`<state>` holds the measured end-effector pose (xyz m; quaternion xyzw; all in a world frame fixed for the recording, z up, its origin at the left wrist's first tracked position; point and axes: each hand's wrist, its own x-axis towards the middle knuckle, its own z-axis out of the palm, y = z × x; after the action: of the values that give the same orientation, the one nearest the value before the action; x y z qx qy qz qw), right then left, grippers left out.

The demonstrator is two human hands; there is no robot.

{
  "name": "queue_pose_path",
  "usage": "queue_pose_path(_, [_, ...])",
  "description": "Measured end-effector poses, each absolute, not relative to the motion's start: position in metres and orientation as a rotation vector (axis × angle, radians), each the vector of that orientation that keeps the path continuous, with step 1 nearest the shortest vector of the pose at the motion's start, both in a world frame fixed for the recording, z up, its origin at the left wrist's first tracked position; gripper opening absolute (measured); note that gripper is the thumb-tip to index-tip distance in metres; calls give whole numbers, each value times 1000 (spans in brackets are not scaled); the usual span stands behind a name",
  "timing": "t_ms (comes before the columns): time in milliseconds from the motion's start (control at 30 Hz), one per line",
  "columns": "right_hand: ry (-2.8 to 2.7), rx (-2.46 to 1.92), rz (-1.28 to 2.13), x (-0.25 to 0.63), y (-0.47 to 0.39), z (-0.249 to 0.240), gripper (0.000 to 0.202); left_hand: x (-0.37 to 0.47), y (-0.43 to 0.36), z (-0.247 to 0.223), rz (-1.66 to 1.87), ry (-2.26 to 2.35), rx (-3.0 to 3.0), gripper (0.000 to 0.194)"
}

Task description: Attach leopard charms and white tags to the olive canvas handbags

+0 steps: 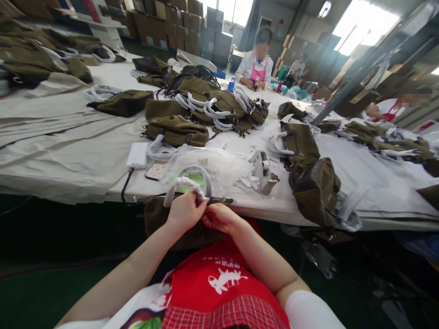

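An olive-green handbag lies against my body at the table's front edge, its lower part below the tabletop. Its two handles are wrapped in white covering, and the near handle arches up beside my left hand. That hand is closed, fingers pinched at the handle's right end. Just to the right, touching its fingertips, my right hand is curled at the bag's top edge; whatever it pinches is hidden. A metal clasp sticks out at the bag's right end.
Behind the bag lie a clear plastic bag, a phone, a white power bank with a cable and a grey metal holder. Olive bags are heaped across the white-covered table. A co-worker sits opposite.
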<state>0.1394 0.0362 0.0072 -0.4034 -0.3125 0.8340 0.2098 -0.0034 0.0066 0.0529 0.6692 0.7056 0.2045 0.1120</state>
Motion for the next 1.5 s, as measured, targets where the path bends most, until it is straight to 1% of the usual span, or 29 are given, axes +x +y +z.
queue_pose_path(133, [-797,-1133,2302,143,32,9,14,-8,0,45,757,1950,1911,24])
queue_pose_path(300, [-908,-1090,2192,142,21,9,22,-14,-5,35,951,1860,1770,28])
queue_pose_path(467, [-729,-1021,2145,135,17,9,14,-12,-17,34,942,1732,2079,20])
queue_pose_path(533, [-713,-1029,2116,134,15,9,14,-11,-22,32,940,1653,2146,20])
queue_pose_path(600, [-799,-1043,2063,134,12,9,16,-11,-24,28,1004,1639,2059,19])
queue_pose_path(667, [-916,-1041,1981,135,9,10,20,-13,-22,23,1123,1677,1824,16])
queue_pose_path(733, [-989,-1035,1905,134,7,10,27,-15,-17,17,1247,1682,1490,20])
queue_pose_path(833, [-1065,-1067,1876,135,12,9,35,-19,-6,11,1347,1563,1127,33])
queue_pose_path(1000, [-1183,-1236,1847,145,27,0,32,-23,3,2,1395,1495,1032,44])
queue_pose_path(1100, [-1277,-1296,1746,160,28,-6,27,-26,7,-4,1317,1482,1072,45])
queue_pose_path(1200, [-1482,-1326,1462,187,25,-7,21,-30,10,-9,1225,1458,1087,45])
queue_pose_path(1300, [-1683,-1442,941,224,29,-4,19,-32,8,-11,1244,1495,1088,47])
queue_pose_path(1400, [-1746,-1587,489,259,47,0,20,-28,-2,-6,1337,1691,1177,39])
queue_pose_path(1500, [-1843,-1718,245,278,72,5,22,-15,-17,4,1521,1943,1379,30])
